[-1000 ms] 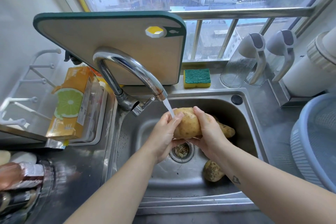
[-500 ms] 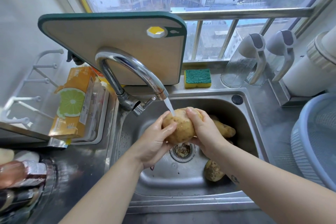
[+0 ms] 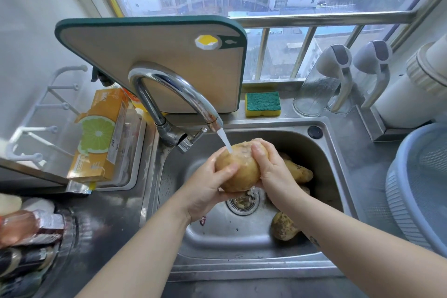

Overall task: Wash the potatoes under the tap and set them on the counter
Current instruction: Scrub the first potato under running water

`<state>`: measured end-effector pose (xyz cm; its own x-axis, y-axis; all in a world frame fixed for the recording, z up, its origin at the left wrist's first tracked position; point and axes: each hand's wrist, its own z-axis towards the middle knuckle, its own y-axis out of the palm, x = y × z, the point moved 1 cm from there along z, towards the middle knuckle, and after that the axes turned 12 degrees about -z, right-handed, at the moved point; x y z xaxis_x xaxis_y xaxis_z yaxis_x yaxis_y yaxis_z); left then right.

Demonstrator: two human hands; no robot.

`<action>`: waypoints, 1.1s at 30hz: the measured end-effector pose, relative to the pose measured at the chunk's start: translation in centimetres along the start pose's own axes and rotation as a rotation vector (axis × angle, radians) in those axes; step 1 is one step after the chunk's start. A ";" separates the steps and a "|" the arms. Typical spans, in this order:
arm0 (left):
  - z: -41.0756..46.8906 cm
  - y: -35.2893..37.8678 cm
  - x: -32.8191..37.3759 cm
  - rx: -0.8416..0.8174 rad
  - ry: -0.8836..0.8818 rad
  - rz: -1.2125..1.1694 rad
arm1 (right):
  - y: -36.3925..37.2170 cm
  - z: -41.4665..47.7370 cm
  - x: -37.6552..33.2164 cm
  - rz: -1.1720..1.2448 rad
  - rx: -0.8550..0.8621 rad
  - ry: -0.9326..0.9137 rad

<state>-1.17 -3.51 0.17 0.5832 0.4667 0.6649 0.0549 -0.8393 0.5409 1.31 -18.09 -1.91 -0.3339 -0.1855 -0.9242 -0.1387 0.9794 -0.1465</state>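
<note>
A large wet potato (image 3: 238, 172) is held over the steel sink (image 3: 210, 247), right under the water stream from the curved tap (image 3: 179, 94). My left hand (image 3: 208, 189) cups it from below and the left, thumb across its front. My right hand (image 3: 268, 167) grips its top and right side, fingers curled over it. Behind my right hand lies a long pale potato (image 3: 300, 172) in the sink. A dirtier potato (image 3: 283, 226) rests on the sink floor near the front right, partly hidden by my right forearm.
A cutting board (image 3: 154, 60) leans upright behind the tap. A green-yellow sponge (image 3: 263, 104) sits on the sink's back ledge, glass jugs (image 3: 321, 84) to its right. A blue basin (image 3: 420, 191) stands on the right counter. An orange box (image 3: 99, 138) lies in a tray on the left.
Both hands have turned the potato under the stream and drawn it slightly left. My right hand now sits higher over its top.
</note>
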 end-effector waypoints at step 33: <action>-0.1 0.1 -0.5 0.501 0.369 0.551 | -0.5 1.4 -2.2 -0.137 -0.403 0.120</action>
<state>-1.57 -3.75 -0.05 0.3338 -0.0595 0.9408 0.2445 -0.9584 -0.1474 3.42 -18.05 -0.31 -0.3894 -0.3430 -0.8548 -0.5339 0.8403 -0.0939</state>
